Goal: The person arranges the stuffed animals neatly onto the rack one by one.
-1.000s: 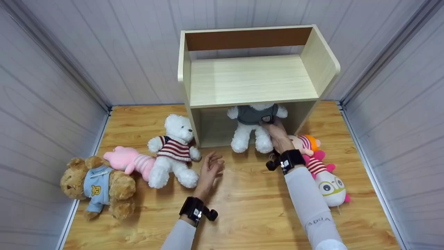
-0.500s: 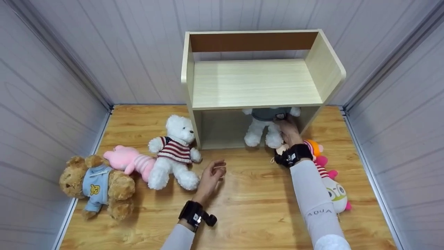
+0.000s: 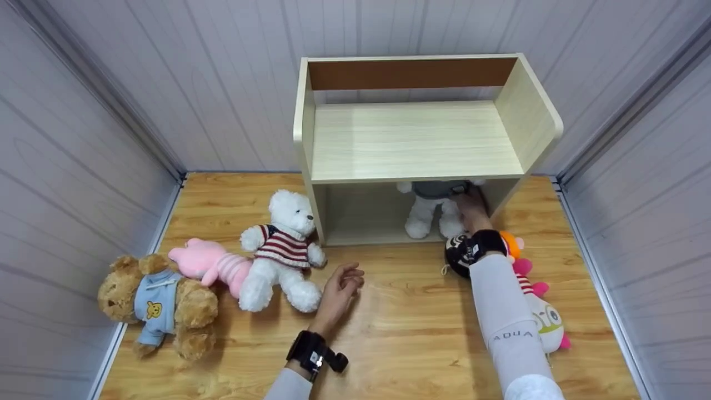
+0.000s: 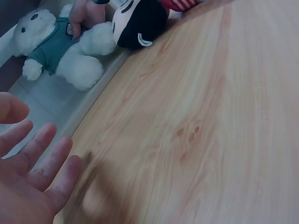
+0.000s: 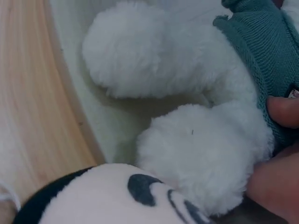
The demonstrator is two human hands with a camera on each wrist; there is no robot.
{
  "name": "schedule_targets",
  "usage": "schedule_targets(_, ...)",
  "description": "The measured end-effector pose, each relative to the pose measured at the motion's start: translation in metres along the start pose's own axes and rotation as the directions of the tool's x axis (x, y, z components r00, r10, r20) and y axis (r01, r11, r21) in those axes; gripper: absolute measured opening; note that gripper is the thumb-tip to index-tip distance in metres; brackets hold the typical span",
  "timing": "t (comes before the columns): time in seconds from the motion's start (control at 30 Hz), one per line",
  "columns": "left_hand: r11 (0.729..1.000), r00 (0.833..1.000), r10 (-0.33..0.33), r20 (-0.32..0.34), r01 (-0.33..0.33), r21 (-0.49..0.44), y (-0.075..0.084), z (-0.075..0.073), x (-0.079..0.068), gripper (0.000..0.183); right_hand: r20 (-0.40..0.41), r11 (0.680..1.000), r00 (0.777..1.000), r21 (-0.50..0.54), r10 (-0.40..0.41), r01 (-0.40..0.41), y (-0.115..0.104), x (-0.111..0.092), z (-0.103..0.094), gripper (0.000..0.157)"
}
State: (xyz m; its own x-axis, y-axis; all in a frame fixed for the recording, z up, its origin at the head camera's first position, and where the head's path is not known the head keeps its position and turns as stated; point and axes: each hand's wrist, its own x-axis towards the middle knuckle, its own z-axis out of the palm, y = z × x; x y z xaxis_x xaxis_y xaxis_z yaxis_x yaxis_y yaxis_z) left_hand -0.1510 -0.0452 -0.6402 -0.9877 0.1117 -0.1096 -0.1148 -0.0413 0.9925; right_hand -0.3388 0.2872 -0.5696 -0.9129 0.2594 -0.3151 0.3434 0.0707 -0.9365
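A white teddy bear in a dark grey-green knitted sweater sits in the lower compartment of a pale wooden shelf, its head hidden under the upper board in the head view. My right hand grips it at the side, thumb on the sweater near a small label. Low over the wooden floor, my left hand is held with fingers apart and relaxed, nothing in it. Beneath my right wrist lies a plush doll with a black-and-pale head, close to the bear's foot.
Left of the shelf lie a white bear in a striped sweater, a pink plush and a brown bear in a blue hoodie. A big-eyed plush lies beside my right forearm. Panel walls enclose the floor.
My right hand has moved the grey-sweatered bear rightward and deeper into the lower compartment. The left hand has stayed nearly in place. The head view has shifted slightly.
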Motion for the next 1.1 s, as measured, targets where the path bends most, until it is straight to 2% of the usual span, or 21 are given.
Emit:
schedule_targets(0.1,1.0,1.0,0.0,0.0,0.0,-0.008,-0.002,0.002,0.0,0.046,-0.009,0.999,0.999,0.027,0.033,-0.033,0.012,0.0,0.001,0.03)
schedule_targets(0.23,1.0,1.0,-0.01,-0.004,0.01,-0.018,-0.003,0.002,-0.003,0.05,-0.035,0.986,0.999,0.168,0.012,-0.006,0.025,-0.001,0.006,0.027)
schedule_targets(0.3,1.0,1.0,-0.02,-0.007,0.02,-0.017,0.003,0.002,-0.005,0.049,-0.066,0.982,0.998,0.188,0.0,0.013,0.03,0.0,0.008,0.029)
schedule_targets(0.43,1.0,1.0,-0.018,-0.004,0.018,-0.014,0.005,0.003,-0.006,0.05,-0.117,0.998,0.992,0.018,-0.051,0.053,0.033,-0.001,0.009,0.034)
schedule_targets(0.53,1.0,1.0,-0.012,-0.007,0.012,-0.006,0.002,0.002,-0.004,0.051,-0.111,0.989,0.987,-0.101,-0.119,0.108,0.032,-0.006,0.01,0.042)
schedule_targets(0.7,1.0,1.0,-0.012,-0.008,0.012,-0.002,0.005,0.001,0.0,0.05,-0.067,0.979,0.98,-0.1,-0.186,0.179,0.028,-0.015,0.008,0.048)
schedule_targets(0.87,1.0,1.0,-0.003,-0.008,0.004,0.015,0.011,0.0,-0.001,0.05,-0.049,0.963,0.974,-0.171,-0.22,0.209,0.022,-0.029,0.003,0.047)
schedule_targets(0.93,0.999,1.0,0.007,-0.008,-0.006,0.035,0.013,0.0,-0.001,0.049,-0.032,0.958,0.968,-0.157,-0.248,0.24,0.021,-0.038,0.001,0.047)
schedule_targets(1.1,0.997,1.0,0.015,0.0,-0.015,0.069,0.019,-0.002,-0.001,0.044,0.0,0.946,0.947,-0.027,-0.322,0.322,0.025,-0.065,-0.004,0.052)
